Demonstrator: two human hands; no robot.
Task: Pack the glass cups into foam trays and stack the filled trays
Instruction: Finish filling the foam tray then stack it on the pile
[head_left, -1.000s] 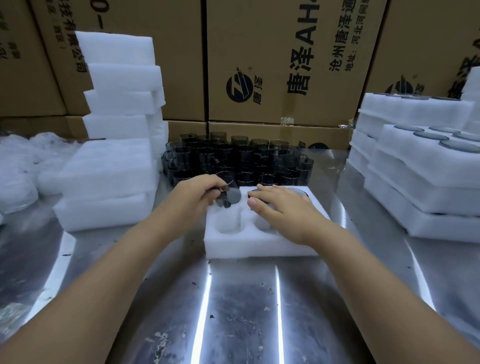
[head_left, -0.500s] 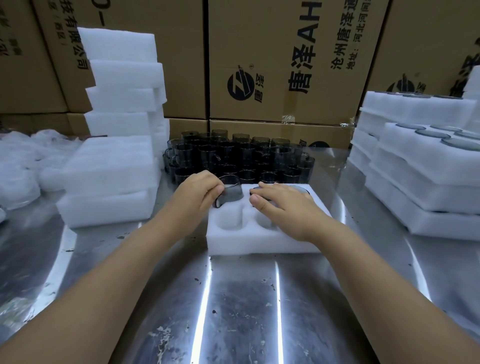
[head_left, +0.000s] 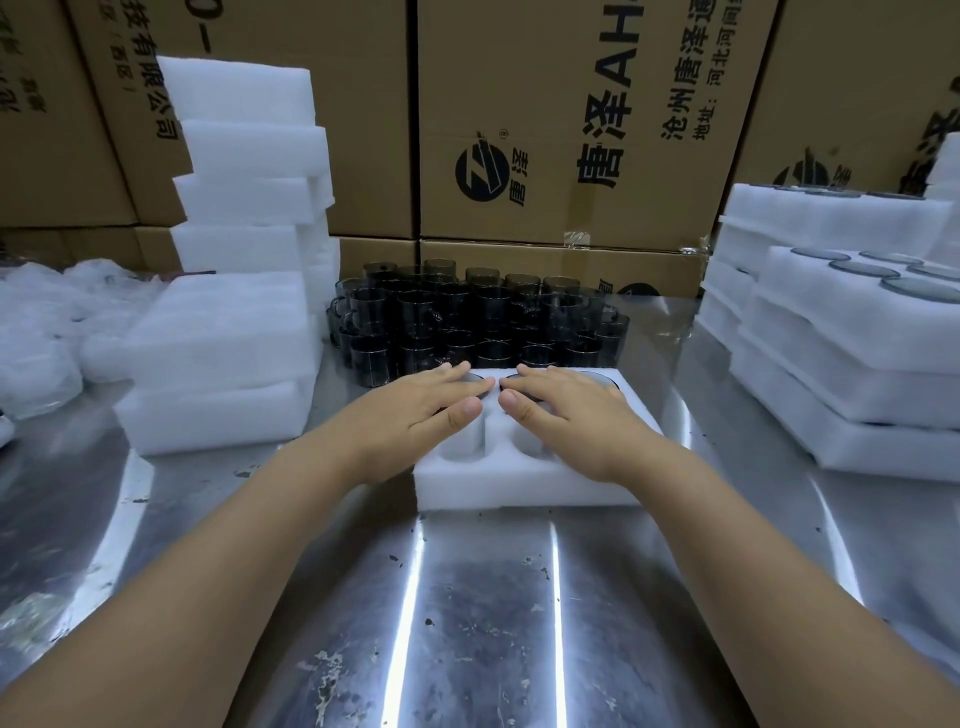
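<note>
A white foam tray (head_left: 519, 483) lies on the metal table in front of me. My left hand (head_left: 415, 410) lies flat, fingers straight, over a dark glass cup sunk in the tray's far left hole. My right hand (head_left: 566, 410) lies flat over the far middle hole, where a cup's rim barely shows. Another cup (head_left: 597, 378) sits in the far right hole. The two near holes hold nothing. Behind the tray stands a cluster of several dark glass cups (head_left: 478, 317).
Empty foam trays (head_left: 228, 332) are stacked at the left, with crumpled plastic wrap (head_left: 36, 332) beyond them. Filled foam trays (head_left: 852, 358) are stacked at the right. Cardboard boxes (head_left: 561, 119) wall off the back. The steel table (head_left: 483, 623) stretches toward me.
My left hand has set its cup down into the far left hole and let go. Both hands have flattened over the far row of cups.
</note>
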